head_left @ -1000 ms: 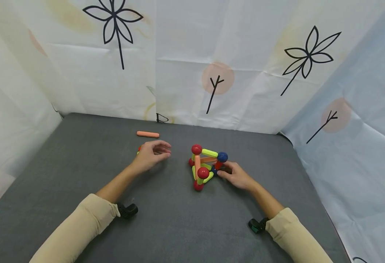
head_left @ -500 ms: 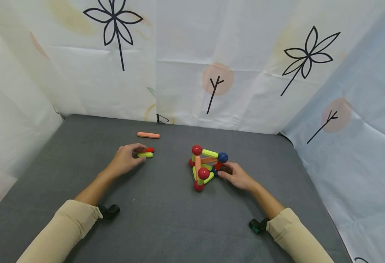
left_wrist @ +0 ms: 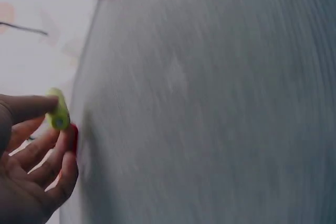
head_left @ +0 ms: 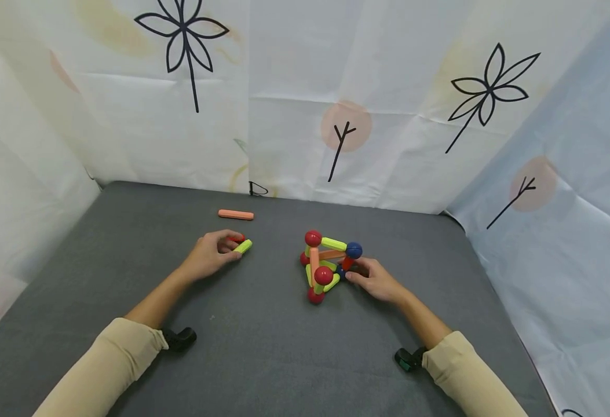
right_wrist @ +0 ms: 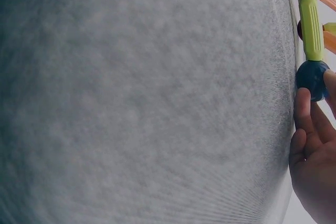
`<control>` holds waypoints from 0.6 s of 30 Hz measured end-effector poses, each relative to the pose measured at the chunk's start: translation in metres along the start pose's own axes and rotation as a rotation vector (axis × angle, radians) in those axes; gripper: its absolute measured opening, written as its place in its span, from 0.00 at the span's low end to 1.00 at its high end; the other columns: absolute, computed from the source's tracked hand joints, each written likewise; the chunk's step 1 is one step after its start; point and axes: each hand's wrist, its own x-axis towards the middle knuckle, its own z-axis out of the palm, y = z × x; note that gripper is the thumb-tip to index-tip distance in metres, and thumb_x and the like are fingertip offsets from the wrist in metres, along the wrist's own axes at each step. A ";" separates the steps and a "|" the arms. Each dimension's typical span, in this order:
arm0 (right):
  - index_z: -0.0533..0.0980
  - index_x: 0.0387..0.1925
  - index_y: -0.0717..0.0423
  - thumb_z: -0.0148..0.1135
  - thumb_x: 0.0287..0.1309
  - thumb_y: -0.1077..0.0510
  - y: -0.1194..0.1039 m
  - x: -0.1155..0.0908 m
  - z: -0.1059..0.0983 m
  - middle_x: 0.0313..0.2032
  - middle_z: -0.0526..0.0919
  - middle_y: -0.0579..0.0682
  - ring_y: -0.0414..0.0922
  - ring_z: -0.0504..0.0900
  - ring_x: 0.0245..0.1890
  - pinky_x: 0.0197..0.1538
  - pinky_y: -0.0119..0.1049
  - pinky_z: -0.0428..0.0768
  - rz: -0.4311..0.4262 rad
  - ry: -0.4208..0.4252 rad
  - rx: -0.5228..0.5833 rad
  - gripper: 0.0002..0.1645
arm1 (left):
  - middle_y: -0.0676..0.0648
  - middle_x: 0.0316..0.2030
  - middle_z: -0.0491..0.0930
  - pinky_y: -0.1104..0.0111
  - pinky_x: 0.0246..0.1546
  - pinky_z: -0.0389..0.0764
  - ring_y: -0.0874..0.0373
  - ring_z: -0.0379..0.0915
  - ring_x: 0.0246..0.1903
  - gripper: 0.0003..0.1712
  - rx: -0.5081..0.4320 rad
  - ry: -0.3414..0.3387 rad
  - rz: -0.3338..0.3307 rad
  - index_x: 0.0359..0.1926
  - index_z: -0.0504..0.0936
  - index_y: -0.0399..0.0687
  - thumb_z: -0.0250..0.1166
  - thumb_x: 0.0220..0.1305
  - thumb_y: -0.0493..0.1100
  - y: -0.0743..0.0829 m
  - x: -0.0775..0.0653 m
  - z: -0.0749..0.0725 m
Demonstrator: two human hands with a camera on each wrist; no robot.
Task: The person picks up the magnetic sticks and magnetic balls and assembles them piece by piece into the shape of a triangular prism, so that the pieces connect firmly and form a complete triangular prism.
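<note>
My left hand (head_left: pixel 209 253) pinches a yellow-green magnetic rod (head_left: pixel 244 247) between thumb and finger, and the left wrist view shows that rod (left_wrist: pixel 59 113) end-on. Behind the fingers lies a red rod (head_left: pixel 238 238), partly hidden. To the right stands a frame of magnetic balls and rods, with red balls (head_left: pixel 323 275), an upper blue ball (head_left: pixel 354 250), and yellow-green, orange and red rods. At its lower right corner my right hand (head_left: pixel 376 279) holds the lower blue ball (right_wrist: pixel 311 77) between thumb and fingers; a yellow-green rod (right_wrist: pixel 312 29) joins it to a red ball.
An orange rod (head_left: pixel 236 215) lies alone behind my left hand. The dark grey table (head_left: pixel 263 359) reaches back to a white patterned curtain (head_left: pixel 289 145), with more curtain on both sides. Each wrist carries a small black device (head_left: pixel 181 339).
My left hand first drew back left to the small rods, then pinched the yellow-green one, which is now tilted and shifted slightly right. The right hand and the frame stay in place.
</note>
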 end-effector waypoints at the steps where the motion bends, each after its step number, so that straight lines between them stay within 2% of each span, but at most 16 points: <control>1: 0.72 0.61 0.67 0.56 0.71 0.63 0.000 0.000 0.000 0.44 0.81 0.59 0.47 0.75 0.34 0.36 0.33 0.74 0.002 0.002 -0.002 0.21 | 0.37 0.45 0.84 0.60 0.42 0.81 0.45 0.83 0.44 0.25 -0.062 -0.014 -0.008 0.59 0.77 0.35 0.70 0.61 0.35 0.004 0.001 0.003; 6: 0.72 0.62 0.65 0.56 0.71 0.62 0.002 0.000 -0.001 0.45 0.80 0.59 0.47 0.75 0.35 0.37 0.33 0.74 0.000 -0.003 0.001 0.21 | 0.33 0.47 0.82 0.56 0.47 0.82 0.44 0.83 0.46 0.33 -0.366 -0.060 -0.045 0.68 0.68 0.37 0.68 0.63 0.34 0.037 0.004 0.020; 10: 0.72 0.62 0.66 0.56 0.71 0.62 0.003 -0.001 -0.001 0.45 0.80 0.59 0.47 0.75 0.35 0.36 0.33 0.74 -0.002 -0.005 0.005 0.21 | 0.37 0.46 0.83 0.55 0.49 0.82 0.40 0.83 0.44 0.35 -0.551 -0.121 -0.070 0.70 0.65 0.42 0.67 0.64 0.34 0.066 0.005 0.039; 14: 0.73 0.62 0.65 0.56 0.71 0.62 0.002 -0.001 0.000 0.46 0.80 0.59 0.48 0.75 0.36 0.37 0.33 0.74 -0.007 -0.002 0.005 0.21 | 0.42 0.43 0.85 0.59 0.51 0.81 0.43 0.83 0.44 0.35 -0.642 -0.181 -0.084 0.70 0.64 0.44 0.67 0.65 0.35 0.085 0.006 0.057; 18: 0.73 0.62 0.65 0.56 0.71 0.63 0.002 0.000 0.000 0.46 0.80 0.59 0.48 0.75 0.36 0.37 0.33 0.74 -0.016 0.000 0.003 0.20 | 0.41 0.44 0.85 0.55 0.52 0.80 0.47 0.83 0.44 0.35 -0.687 -0.219 -0.092 0.70 0.63 0.45 0.66 0.66 0.36 0.098 0.008 0.072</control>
